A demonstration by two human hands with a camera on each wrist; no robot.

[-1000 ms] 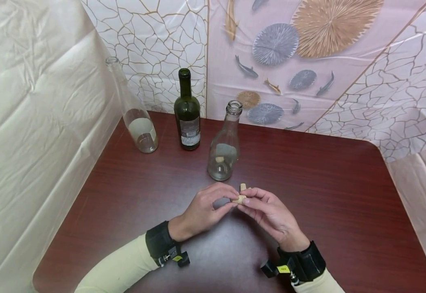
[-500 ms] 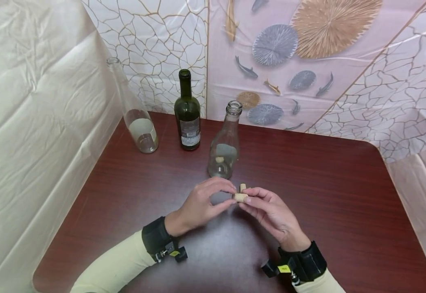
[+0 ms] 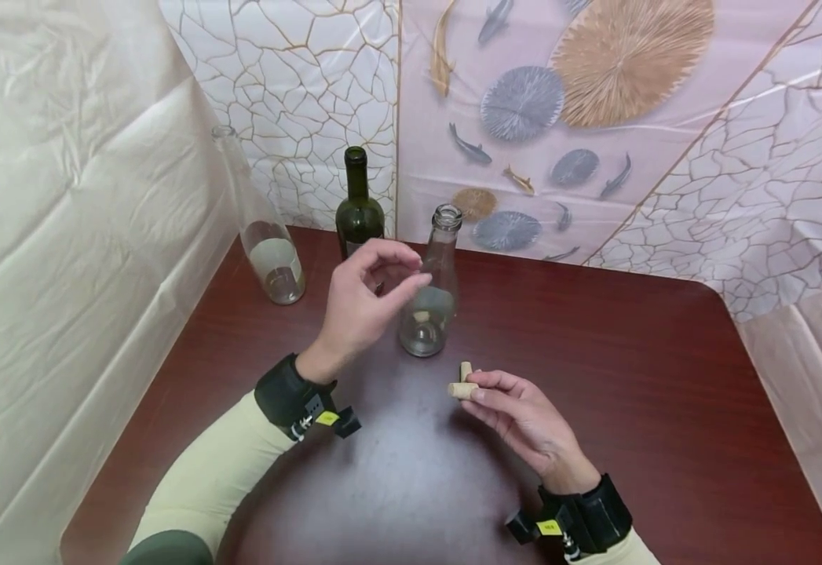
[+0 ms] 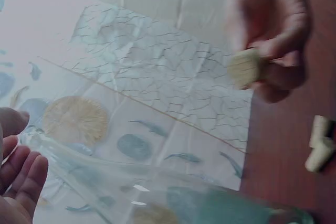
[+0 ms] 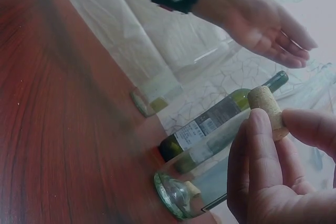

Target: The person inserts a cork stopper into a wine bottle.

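My right hand point(image 3: 532, 424) pinches a pale wine cork point(image 3: 462, 390) between thumb and fingers, low over the table. In the right wrist view that cork point(image 5: 266, 111) is tilted, one end facing the camera. My left hand point(image 3: 356, 297) is raised beside the nearest clear glass bottle point(image 3: 425, 337), overlapping it in the head view. Its thumb and fingers are bent toward each other with nothing between them. Inside this bottle lies a cork point(image 3: 421, 316). Past my right hand, loose corks point(image 4: 320, 148) are on the table, partly hidden in the head view.
A green wine bottle point(image 3: 358, 213) stands behind my left hand, its lower part covered. Farther left is another clear bottle point(image 3: 273, 263) with a pale label. The dark red table point(image 3: 630, 369) meets hanging patterned cloth point(image 3: 315, 94) at the back and plain cloth at the sides.
My left hand has come away from the cork and risen up and left toward the clear bottle. The right hand keeps its hold on the cork, nearly still. The head view has tilted slightly upward.
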